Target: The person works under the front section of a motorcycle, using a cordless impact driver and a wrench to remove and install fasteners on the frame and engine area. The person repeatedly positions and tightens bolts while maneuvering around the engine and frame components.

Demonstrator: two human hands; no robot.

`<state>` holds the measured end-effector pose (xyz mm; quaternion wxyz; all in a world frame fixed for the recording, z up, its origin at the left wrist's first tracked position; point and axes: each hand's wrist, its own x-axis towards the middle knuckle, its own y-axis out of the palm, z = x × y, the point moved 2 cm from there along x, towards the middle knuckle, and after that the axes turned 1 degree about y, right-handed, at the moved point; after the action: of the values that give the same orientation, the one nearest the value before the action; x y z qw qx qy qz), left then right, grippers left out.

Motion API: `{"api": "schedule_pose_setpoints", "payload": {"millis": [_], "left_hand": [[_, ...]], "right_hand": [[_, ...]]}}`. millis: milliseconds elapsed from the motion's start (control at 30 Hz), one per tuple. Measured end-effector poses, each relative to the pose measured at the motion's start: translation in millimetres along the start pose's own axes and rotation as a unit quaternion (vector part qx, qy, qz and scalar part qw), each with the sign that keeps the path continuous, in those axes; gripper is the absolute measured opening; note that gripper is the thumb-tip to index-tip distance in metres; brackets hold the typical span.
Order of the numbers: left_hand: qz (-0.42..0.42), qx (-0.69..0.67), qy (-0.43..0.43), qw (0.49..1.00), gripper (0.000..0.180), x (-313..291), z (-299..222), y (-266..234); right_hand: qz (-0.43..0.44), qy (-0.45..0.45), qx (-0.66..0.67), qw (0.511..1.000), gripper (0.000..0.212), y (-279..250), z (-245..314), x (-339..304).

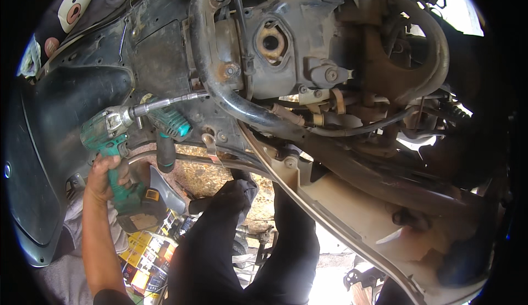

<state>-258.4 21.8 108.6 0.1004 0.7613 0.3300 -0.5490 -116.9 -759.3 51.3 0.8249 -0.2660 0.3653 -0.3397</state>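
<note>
My left hand (103, 177) grips the handle of a teal cordless impact driver (104, 132) with a black and yellow battery (144, 203) at its base. A long silver extension (168, 101) runs right from the driver's nose to the black underside panel (157, 57) of a scooter, beside a curved frame tube (206, 57). Just below the extension, a second teal-headed tool with a black handle (166, 134) hangs down. My right hand is not visible.
The dirty engine casing (297, 41), hoses and a cable (352, 129) fill the upper right. A beige body panel (352, 206) slopes down to the right. Legs in black trousers (220, 239) stand at the bottom centre. Yellow boxes (144, 255) lie on the floor.
</note>
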Motion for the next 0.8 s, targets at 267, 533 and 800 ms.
{"api": "schedule_pose_setpoints", "payload": {"millis": [267,533,800], "left_hand": [[-0.002,-0.013,-0.001,1.000,0.035,-2,7,-5],[-0.068,0.029,0.032,0.997,0.037,6,18,-26],[-0.054,-0.033,0.065,0.996,0.041,9,22,-27]], "right_hand": [[0.009,0.037,0.000,0.999,0.017,26,-53,-11],[0.003,0.058,0.022,0.998,0.016,37,-74,-27],[-0.006,0.077,0.024,0.997,0.016,40,-86,-41]]}}
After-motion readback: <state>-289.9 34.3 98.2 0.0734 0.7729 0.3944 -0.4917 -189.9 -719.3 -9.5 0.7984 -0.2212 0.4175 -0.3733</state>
